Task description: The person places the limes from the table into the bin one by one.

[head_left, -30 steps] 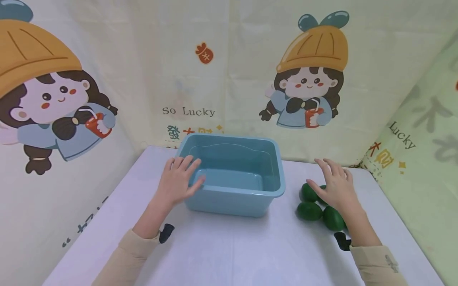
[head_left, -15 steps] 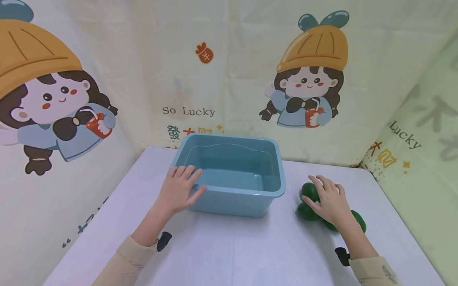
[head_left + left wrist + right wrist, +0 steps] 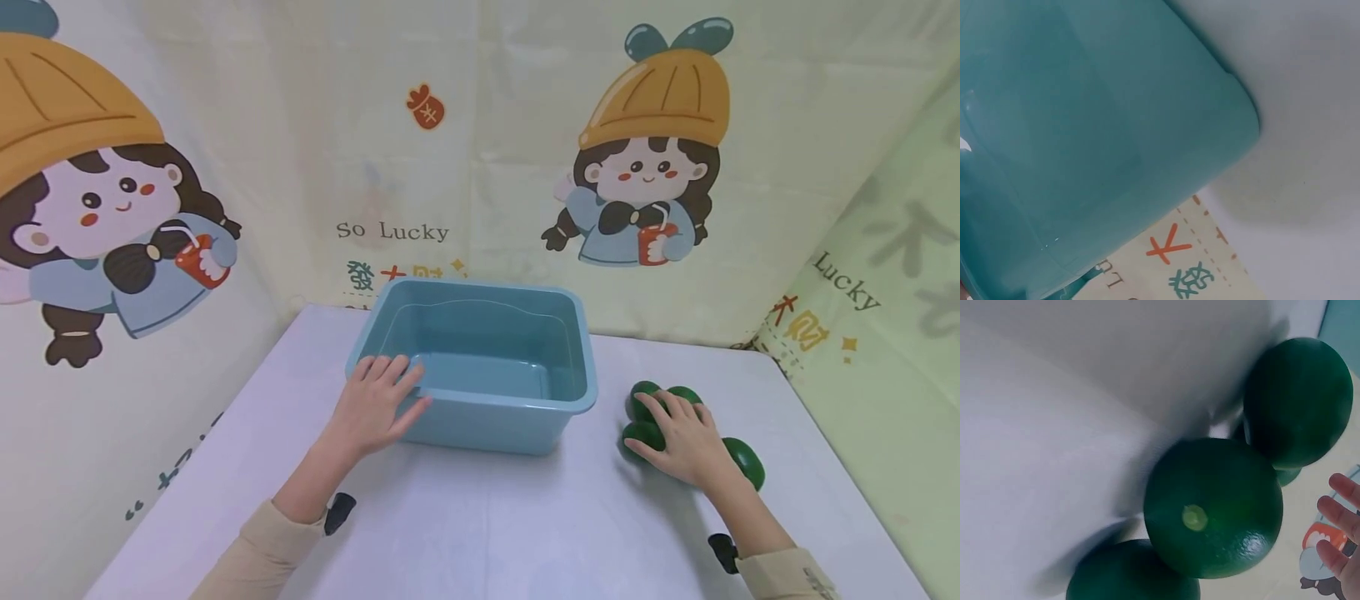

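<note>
In the head view a blue plastic basin (image 3: pixel 480 429) stands at the middle of the table. My left hand (image 3: pixel 369 410) lies at its front left corner, fingers spread over the rim and thumb along the front edge. The left wrist view shows the basin's outer wall (image 3: pixel 1122 125) up close. On the right, my right hand (image 3: pixel 682 442) reaches over a cluster of smooth dark green avocados (image 3: pixel 641 437), fingers spread. In the right wrist view its fingers (image 3: pixel 1338 515) stand apart from the nearest avocado (image 3: pixel 1213 506), which shows a pale stem scar. The hand partly hides the cluster.
A white cloth (image 3: pixel 487 525) covers the table. Behind and beside it hang cream-coloured printed sheets (image 3: pixel 510 150) with cartoon figures. Another avocado (image 3: pixel 744 464) lies just right of my right wrist. The basin's inside (image 3: pixel 480 375) shows its bare floor.
My right hand has moved down and slightly left, lower over the avocados. My left hand has lowered a little onto the basin's corner. Basin and avocados stay in place.
</note>
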Demonstrator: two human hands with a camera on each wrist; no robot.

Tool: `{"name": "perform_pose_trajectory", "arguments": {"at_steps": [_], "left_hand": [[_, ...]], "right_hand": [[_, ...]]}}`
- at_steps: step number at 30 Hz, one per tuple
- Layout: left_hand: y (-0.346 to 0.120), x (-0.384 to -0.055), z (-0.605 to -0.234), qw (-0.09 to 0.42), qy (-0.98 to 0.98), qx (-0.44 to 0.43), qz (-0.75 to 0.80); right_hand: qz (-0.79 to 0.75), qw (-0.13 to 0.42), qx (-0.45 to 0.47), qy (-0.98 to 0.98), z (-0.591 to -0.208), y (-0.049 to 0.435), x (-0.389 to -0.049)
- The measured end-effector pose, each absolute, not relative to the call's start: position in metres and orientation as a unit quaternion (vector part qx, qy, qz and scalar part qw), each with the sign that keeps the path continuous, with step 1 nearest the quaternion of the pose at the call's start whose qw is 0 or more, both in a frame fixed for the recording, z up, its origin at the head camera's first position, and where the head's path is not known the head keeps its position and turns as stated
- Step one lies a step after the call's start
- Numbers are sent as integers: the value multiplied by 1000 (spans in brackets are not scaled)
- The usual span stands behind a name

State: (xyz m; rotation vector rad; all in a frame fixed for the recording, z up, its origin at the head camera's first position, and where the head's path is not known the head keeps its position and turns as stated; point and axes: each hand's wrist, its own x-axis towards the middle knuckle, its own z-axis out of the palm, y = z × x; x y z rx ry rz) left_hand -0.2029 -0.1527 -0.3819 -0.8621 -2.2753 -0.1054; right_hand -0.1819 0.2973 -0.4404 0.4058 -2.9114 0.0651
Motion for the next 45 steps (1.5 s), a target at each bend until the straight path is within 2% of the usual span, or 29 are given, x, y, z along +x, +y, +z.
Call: {"name": "perform_pose_trajectory", "arguments": {"at_steps": [33, 45], "left_hand": [[-152, -199, -389, 374, -861, -342, -31], [-153, -205, -388, 370, -862, -346, -29]], "right_hand": [[3, 105, 161, -981, -463, 291, -177], [-8, 142, 183, -973, -461, 289, -180]]}}
